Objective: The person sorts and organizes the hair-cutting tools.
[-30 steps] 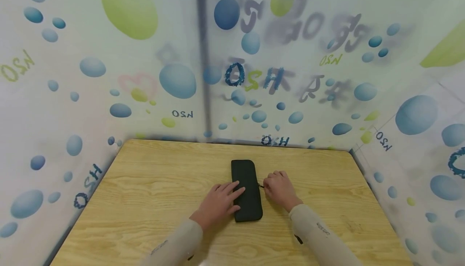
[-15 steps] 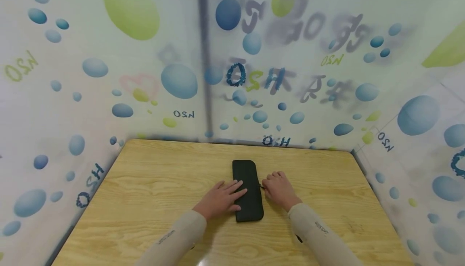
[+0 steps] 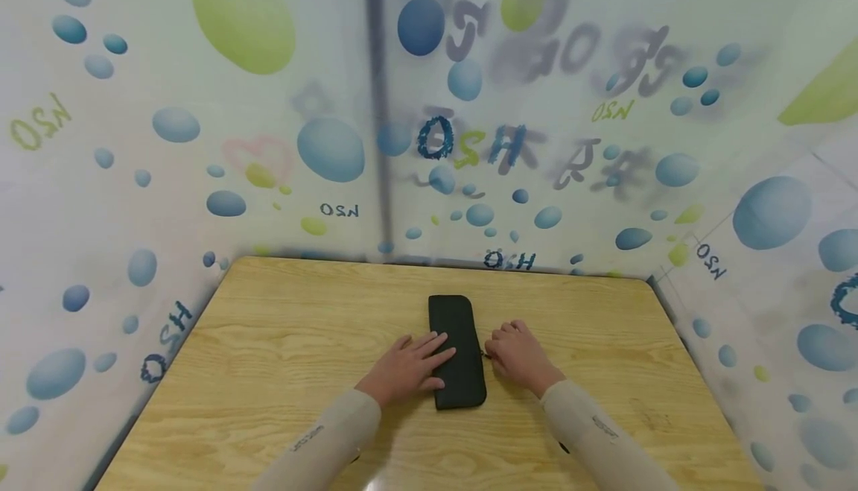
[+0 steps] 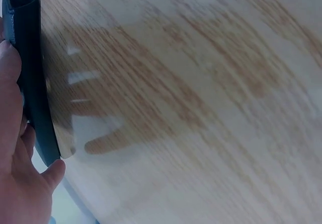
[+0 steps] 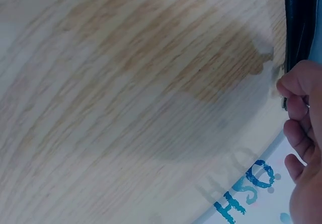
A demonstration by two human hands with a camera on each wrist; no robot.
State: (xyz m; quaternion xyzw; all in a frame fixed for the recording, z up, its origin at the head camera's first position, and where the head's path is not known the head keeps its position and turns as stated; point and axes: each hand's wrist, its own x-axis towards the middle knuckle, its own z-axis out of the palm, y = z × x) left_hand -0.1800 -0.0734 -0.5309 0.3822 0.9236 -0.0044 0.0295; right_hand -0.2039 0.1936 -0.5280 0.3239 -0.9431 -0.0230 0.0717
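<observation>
A flat black zip case [image 3: 461, 327] lies lengthwise on the wooden table in the head view, its corners rounded on the right. My left hand [image 3: 402, 372] rests on its left part with fingers spread. At the middle of the right edge, my right hand [image 3: 521, 358] pinches the small zipper pull [image 3: 485, 355] with curled fingers. In the left wrist view, the case [image 4: 34, 68] shows its thick side at the far left, beside my left hand [image 4: 22, 189]. The right wrist view catches only a strip of the case [image 5: 299, 25] above my right hand [image 5: 308, 128].
The light wood table [image 3: 302, 312] extends around the case on all sides. Its back edge meets a wall [image 3: 576, 200] printed with blue and green drops and letters. More printed wall rises at the left and right.
My right hand has slid slightly toward me along the case's right edge, with the zipper pull moving along. My left hand stays on the case, which has not visibly moved on the table.
</observation>
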